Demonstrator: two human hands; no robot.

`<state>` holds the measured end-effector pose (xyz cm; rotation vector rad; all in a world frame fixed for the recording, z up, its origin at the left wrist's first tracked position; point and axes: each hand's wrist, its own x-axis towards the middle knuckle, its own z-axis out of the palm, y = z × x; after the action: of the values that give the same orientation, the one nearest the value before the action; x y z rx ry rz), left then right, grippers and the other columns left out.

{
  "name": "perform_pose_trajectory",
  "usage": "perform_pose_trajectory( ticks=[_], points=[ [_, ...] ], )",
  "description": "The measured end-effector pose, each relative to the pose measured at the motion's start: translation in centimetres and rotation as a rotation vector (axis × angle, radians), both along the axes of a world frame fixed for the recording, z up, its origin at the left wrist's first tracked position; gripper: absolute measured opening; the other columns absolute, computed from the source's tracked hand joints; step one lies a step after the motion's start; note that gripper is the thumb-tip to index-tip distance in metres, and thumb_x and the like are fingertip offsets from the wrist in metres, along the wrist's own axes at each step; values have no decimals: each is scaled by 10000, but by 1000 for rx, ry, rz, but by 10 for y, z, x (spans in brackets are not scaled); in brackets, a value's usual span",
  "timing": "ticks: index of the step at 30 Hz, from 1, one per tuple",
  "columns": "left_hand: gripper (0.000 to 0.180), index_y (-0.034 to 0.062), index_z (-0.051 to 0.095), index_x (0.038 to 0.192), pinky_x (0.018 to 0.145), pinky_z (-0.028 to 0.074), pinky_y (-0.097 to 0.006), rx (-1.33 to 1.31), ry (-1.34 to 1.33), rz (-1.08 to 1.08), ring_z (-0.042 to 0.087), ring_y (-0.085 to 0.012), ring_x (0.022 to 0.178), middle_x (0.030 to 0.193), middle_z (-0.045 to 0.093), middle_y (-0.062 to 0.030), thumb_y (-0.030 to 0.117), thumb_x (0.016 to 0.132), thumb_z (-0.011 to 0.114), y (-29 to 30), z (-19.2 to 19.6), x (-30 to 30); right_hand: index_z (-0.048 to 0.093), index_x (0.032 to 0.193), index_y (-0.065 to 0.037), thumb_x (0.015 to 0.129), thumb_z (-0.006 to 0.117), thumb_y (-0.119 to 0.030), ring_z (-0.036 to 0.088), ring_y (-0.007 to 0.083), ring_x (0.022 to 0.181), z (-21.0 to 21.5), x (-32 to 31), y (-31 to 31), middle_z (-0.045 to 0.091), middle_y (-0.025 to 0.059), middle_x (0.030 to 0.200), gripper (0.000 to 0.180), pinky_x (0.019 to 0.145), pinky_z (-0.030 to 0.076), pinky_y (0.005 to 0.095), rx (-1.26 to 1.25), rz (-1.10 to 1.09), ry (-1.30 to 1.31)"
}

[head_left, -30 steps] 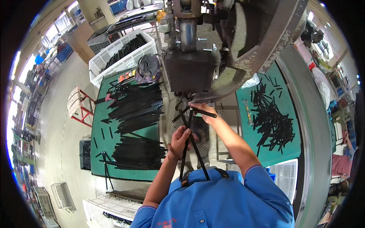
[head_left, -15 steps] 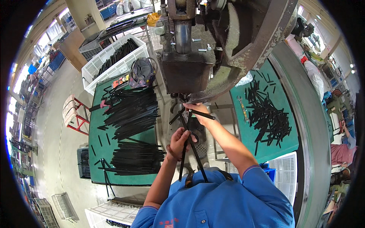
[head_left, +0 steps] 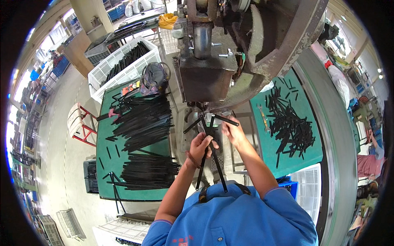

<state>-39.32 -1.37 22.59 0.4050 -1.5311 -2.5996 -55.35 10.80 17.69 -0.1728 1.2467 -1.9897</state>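
Under the press head (head_left: 205, 82), my left hand (head_left: 200, 147) is closed round a linkage of flat black metal bars (head_left: 215, 164). Two long bars cross near its fingers and spread toward my body. Shorter arms branch from the upper ends, one to the left and one short bar (head_left: 226, 120) to the right. My right hand (head_left: 234, 132) is beside that right-hand bar, partly behind it. Its fingers are smeared by motion, so whether it grips the bar cannot be made out. The linkage's upper tip lies close to the press tooling (head_left: 201, 110).
On the left green table (head_left: 143, 148) lie stacks of long black bars (head_left: 143, 123) and a backpack (head_left: 154, 80). A white crate (head_left: 94, 80) of bars stands behind. The right green table (head_left: 256, 141) bears a pile of short black bars (head_left: 293, 131) and a wrench (head_left: 263, 117).
My right hand has moved right and toward me, away from the press tooling. My left hand has shifted slightly right with the bar linkage. The view has shifted slightly.
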Motion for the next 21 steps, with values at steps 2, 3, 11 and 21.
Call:
perform_pose_trajectory(
  ticks=[2,3,11,21],
  points=[
    [174,55,491,931,353,334,-186,-10,9,3,464,-75,407,713,610,-76,228,915,503,-1,-7,-7,551,982,-83,904,535,-293,541,90,594,3,32,22,583,25,742,225,519,448,228,178,66,163],
    [171,56,492,930,354,337,-188,-17,17,11,466,-77,407,712,610,-76,225,915,504,-2,-10,-11,550,1008,-70,925,484,-351,562,96,608,5,50,28,589,28,751,300,547,469,234,177,146,196],
    [204,50,468,874,373,393,-232,-7,-123,13,480,-97,454,784,636,-118,248,910,500,4,-21,-17,546,946,-66,951,450,-211,443,76,481,35,132,43,506,-7,615,174,454,375,216,189,126,275],
    [208,5,456,874,377,411,-242,32,-163,-19,506,-113,449,812,645,-152,204,931,466,0,-15,-15,538,884,-55,950,456,-192,318,58,399,36,142,36,415,-19,519,173,373,242,217,136,46,123]
  ],
)
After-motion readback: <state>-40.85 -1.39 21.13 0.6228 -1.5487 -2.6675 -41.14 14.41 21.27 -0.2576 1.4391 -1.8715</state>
